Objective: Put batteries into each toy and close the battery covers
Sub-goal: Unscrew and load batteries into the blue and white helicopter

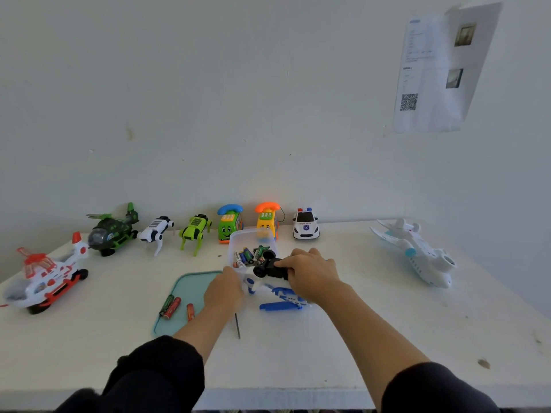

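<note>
Batteries [248, 255] heaped in a clear plastic tub [238, 238] at the middle of the desk [372, 308], just beyond both hands. Right hand [310, 274] curled over an upturned blue-and-white toy helicopter [281, 296], fingers clamped on its black wheeled underside [269, 268], right beside the tub's near wall. Left hand [225, 292] pressed against the same toy's white nose end, fingers bent round it as far as can be told; whether anything small sits inside that grip cannot be told. Just left of that hand, a teal tub lid [190, 289] flat on the desk with three loose batteries [174, 307] on it. Close to the left forearm, a thin dark screwdriver [237, 324], lying untouched.

Along the far edge, from left to right: red-and-white helicopter [47, 278] near the left edge, green helicopter [114, 231], white robot dog [156, 231], green robot dog [195, 232], green phone car [229, 223], yellow phone car [267, 219], police car [305, 226]. Toward the right edge, a white-and-blue aeroplane [417, 251].

Judged from the layout: one toy in hand with its belly up, probably at the cover or battery stage; cover itself hidden by the fingers. Other eight toys standing upright, battery state not visible, so most of the task likely still ahead.
</note>
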Available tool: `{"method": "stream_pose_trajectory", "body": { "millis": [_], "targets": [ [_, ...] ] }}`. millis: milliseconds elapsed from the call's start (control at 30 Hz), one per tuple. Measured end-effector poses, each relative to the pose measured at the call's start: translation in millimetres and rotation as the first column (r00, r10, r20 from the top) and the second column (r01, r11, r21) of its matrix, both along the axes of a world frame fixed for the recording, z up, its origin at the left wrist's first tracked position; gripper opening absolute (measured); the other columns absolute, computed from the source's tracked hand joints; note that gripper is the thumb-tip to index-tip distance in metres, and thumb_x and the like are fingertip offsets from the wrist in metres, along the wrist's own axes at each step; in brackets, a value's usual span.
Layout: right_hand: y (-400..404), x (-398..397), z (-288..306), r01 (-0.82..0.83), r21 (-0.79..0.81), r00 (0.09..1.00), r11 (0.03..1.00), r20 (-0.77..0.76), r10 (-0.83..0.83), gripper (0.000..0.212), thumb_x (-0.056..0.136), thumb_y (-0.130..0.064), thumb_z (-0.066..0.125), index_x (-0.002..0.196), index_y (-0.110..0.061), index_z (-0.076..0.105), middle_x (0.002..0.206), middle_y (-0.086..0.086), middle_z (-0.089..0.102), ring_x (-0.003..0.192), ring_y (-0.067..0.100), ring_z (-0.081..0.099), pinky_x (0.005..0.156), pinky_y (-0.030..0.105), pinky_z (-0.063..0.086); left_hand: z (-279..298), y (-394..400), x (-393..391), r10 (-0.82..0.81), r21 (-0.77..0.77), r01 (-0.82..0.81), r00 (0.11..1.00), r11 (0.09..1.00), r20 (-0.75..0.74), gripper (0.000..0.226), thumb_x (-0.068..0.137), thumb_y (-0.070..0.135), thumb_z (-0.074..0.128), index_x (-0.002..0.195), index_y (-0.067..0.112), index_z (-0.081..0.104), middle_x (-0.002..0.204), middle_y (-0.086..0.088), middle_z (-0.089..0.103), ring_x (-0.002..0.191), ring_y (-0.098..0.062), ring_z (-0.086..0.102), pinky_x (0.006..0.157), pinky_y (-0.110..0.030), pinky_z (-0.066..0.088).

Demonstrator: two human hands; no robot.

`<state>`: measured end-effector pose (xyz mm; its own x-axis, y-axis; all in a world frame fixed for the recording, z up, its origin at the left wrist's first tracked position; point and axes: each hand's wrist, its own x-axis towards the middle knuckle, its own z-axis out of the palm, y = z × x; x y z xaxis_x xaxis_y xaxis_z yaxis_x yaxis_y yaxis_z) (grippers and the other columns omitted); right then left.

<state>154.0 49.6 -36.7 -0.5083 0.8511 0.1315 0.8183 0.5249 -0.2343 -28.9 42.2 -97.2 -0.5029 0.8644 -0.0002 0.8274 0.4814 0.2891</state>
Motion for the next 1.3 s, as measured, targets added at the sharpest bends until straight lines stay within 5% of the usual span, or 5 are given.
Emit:
{"method": "stream_pose_trajectory", "body": {
  "millis": [167, 300, 433, 700, 1300],
  "targets": [
    [-0.3, -2.5, -1.8, 0.027, 0.032, 0.999, 0.999, 0.029, -0.028, 0.039, 0.1, -0.026, 0.037, 0.137, -0.039, 0.041, 0.128, 0.0, 0.046, 0.117, 0.025, 0.038, 0.093, 0.045, 0.037, 34.0, -4.3, -15.2, 0.089, 0.221, -0.209, 0.885, 0.953, 0.457, 0.007, 0.083, 0.009, 0.055, 0.079, 0.004, 0.051, 0.07, -0.014, 0.058, 0.057, -0.026, 0.058, 0.053, -0.033, 0.051],
    [3.3, -4.2, -2.0, 0.044, 0.022, 0.999, 0.999, -0.002, -0.044, 0.038, 0.1, -0.027, 0.037, 0.135, -0.039, 0.044, 0.126, -0.002, 0.048, 0.115, 0.023, 0.039, 0.09, 0.044, 0.037, 80.8, -1.2, -21.3, -0.131, 0.596, -0.332, 0.789, 0.731, 0.601, 0.004, 0.085, 0.009, 0.048, 0.083, 0.012, 0.048, 0.083, -0.02, 0.062, 0.058, -0.024, 0.057, 0.056, -0.038, 0.056],
    [4.3, -4.7, 0.2, 0.049, -0.014, 0.999, 0.999, -0.021, -0.049, 0.038, 0.1, -0.025, 0.038, 0.135, -0.039, 0.046, 0.122, -0.003, 0.048, 0.112, 0.022, 0.039, 0.087, 0.04, 0.034, 95.6, 3.2, -2.8, -0.296, 0.78, -0.304, 0.801, 0.547, 0.52, 0.012, 0.086, 0.009, 0.046, 0.093, 0.018, 0.041, 0.089, -0.018, 0.063, 0.071, -0.033, 0.063, 0.053, -0.043, 0.053],
    [3.2, -4.7, 0.4, 0.054, -0.014, 0.998, 0.998, -0.033, -0.054, 0.037, 0.101, -0.027, 0.039, 0.135, -0.038, 0.047, 0.122, -0.003, 0.049, 0.111, 0.022, 0.039, 0.085, 0.039, 0.033, 80.3, 5.8, 22.4, -0.363, 0.864, -0.142, 0.865, 0.484, 0.346, 0.026, 0.089, 0.008, 0.054, 0.109, 0.018, 0.041, 0.078, -0.001, 0.057, 0.07, -0.028, 0.063, 0.067, -0.051, 0.056],
    [2.9, -4.8, 2.8, 0.057, -0.032, 0.998, 0.998, -0.038, -0.058, 0.037, 0.101, -0.025, 0.039, 0.135, -0.037, 0.048, 0.123, -0.002, 0.048, 0.112, 0.023, 0.039, 0.088, 0.04, 0.032, 82.1, 11.7, 24.3, -0.316, 0.864, -0.081, 0.91, 0.498, 0.267, 0.029, 0.09, 0.01, 0.055, 0.115, 0.014, 0.042, 0.087, -0.012, 0.062, 0.071, -0.028, 0.064, 0.064, -0.04, 0.055]
  ]
}}
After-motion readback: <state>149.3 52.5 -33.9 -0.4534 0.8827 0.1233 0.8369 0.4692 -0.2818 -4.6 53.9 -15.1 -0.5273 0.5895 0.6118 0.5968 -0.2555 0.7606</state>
